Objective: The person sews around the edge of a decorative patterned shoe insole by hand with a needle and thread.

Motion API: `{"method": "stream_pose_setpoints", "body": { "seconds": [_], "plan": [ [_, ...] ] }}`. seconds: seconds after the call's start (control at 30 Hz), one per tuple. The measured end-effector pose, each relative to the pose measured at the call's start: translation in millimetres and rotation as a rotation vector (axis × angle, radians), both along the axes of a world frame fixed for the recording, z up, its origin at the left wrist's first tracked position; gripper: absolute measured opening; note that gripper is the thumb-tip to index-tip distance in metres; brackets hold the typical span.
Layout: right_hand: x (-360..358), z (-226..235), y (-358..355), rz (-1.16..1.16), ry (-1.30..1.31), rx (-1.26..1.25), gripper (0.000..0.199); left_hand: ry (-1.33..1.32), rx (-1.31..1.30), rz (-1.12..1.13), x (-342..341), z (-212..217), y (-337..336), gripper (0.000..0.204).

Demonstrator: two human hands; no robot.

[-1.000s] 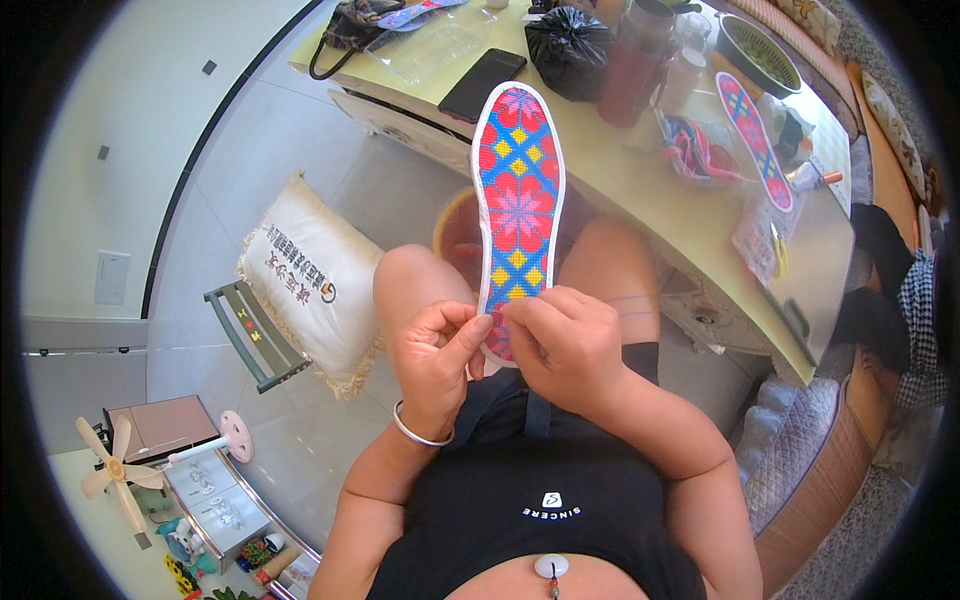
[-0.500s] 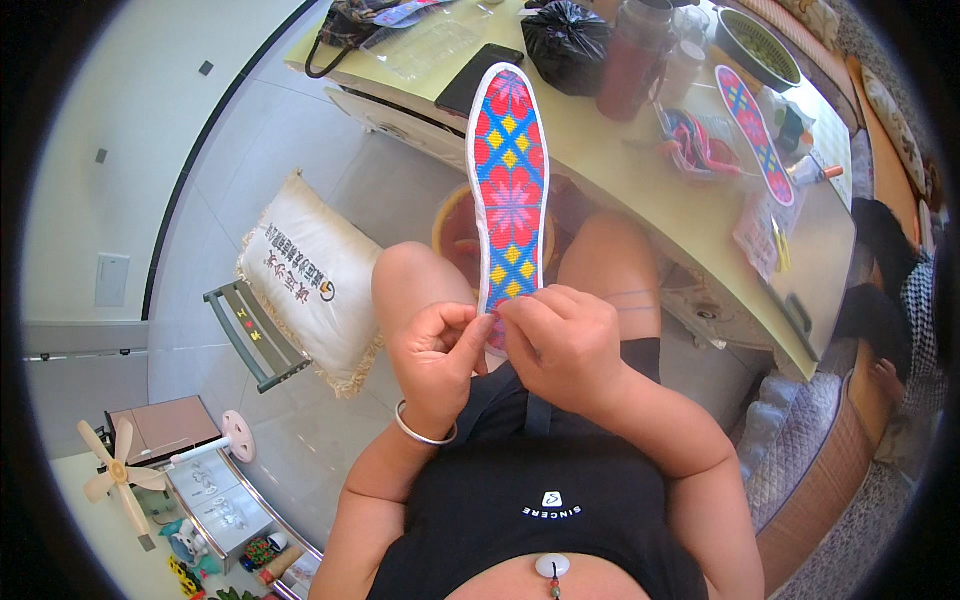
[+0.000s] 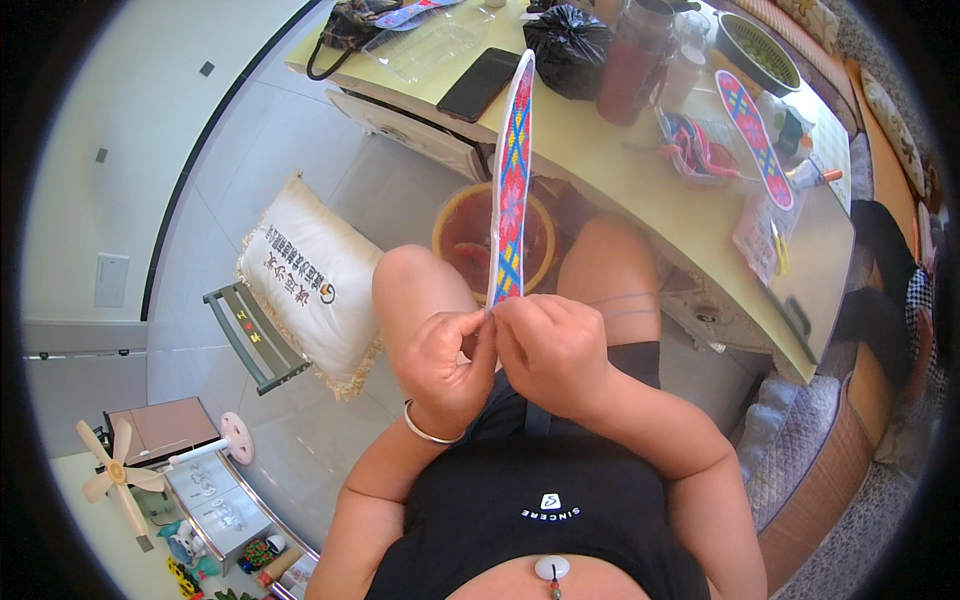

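An embroidered insole (image 3: pixel 513 180) with red flowers, blue bands, yellow diamonds and a white edge stands up in front of me, turned partly edge-on. Its near end is between my two hands above my lap. My left hand (image 3: pixel 445 362), with a silver bangle on the wrist, pinches that end between thumb and fingers. My right hand (image 3: pixel 553 350) is closed on the same end, its knuckles up and its fingertips against the left thumb. Whether a needle or thread is between the fingertips cannot be made out.
On the pale table (image 3: pixel 590 160) lie a phone (image 3: pixel 480 85), a black plastic bag (image 3: pixel 567 50), a jar (image 3: pixel 636 62), a thread basket (image 3: pixel 697 145) and a second insole (image 3: pixel 752 138). A yellow-rimmed bucket (image 3: pixel 448 240) stands below. At left are a cushion (image 3: pixel 305 280) and a small chair (image 3: pixel 255 335).
The insole has turned from nearly face-on to nearly edge-on, uncovering the phone and more of the bucket. Both hands stay on its near end, now closer together.
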State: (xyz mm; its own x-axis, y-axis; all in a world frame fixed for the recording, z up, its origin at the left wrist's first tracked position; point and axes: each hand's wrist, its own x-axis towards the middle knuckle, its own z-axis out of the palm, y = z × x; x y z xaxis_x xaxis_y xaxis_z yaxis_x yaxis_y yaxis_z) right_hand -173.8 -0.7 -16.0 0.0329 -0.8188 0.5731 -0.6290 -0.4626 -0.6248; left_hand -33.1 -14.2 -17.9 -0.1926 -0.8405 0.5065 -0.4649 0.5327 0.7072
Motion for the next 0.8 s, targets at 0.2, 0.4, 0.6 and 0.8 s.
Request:
{"method": "stream_pose_setpoints", "body": {
  "seconds": [0.2, 0.4, 0.6, 0.8],
  "plan": [
    [-3.5, 6.7, 4.2, -0.029, -0.082, 0.09, 0.013, -0.035, -0.035, 0.018, 4.6, 0.6, -5.1, 0.008],
    [-4.7, 7.7, -2.8, 0.002, -0.22, 0.121, 0.009, 0.01, -0.037, 0.005, 2.7, 1.0, -6.2, 0.01],
    [-33.7, -3.0, -13.8, -0.02, -0.83, 0.362, 0.009, 0.776, 0.566, -0.166, 18.7, 5.4, -11.8, 0.014],
    [-8.7, -18.9, -4.8, 0.372, -1.762, 1.012, 0.024, 1.004, 0.92, -0.314, 4.8, -2.9, -8.9, 0.014]
  ]
}}
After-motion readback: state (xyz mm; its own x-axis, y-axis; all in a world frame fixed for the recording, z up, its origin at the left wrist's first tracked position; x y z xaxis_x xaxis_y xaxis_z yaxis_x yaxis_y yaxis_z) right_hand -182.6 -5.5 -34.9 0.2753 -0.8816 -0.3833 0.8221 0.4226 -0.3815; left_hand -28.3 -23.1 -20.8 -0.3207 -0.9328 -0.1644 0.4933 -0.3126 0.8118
